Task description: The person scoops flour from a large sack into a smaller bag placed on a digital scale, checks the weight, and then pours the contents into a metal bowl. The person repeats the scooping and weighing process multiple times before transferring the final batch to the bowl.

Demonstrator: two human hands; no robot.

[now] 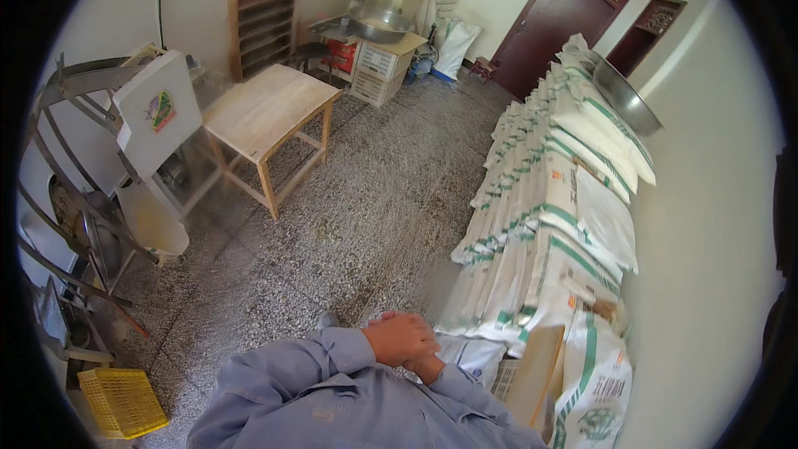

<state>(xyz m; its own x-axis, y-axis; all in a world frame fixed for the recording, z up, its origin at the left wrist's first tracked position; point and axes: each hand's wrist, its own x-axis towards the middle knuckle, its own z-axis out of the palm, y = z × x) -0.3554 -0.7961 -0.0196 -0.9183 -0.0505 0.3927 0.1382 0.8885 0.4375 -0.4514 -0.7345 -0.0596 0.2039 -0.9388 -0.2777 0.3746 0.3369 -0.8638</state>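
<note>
White sacks [549, 199] piled high beside folded hands

From my remote seat I see the left hand [395, 339] laid over the right hand [426, 367] in front of the wearer. No object shows in either; whether the fingers are clenched or only resting together, I cannot tell. The sacks run in a long pile along the wall [706, 183] to the wearer's right, the near end close to the right sleeve [465, 391].

That pile worries me most. Its layers overlap and sag unevenly towards the floor [382, 199], so I judge that tugging a low sack could set the upper ones sliding. At its far top, a metal basin [625, 93] sits tilted by the wall (I can't make out what props it), and a jolt underneath might bring it down. Nearer, a wooden board [532, 372] stands among the closest sacks; a careless swing of the right arm could topple it. With both hands occupied by each other, I would expect any catch to come late. Off to the left, a yellow crate [125, 403] could trip an unwatched sideways step.
</note>
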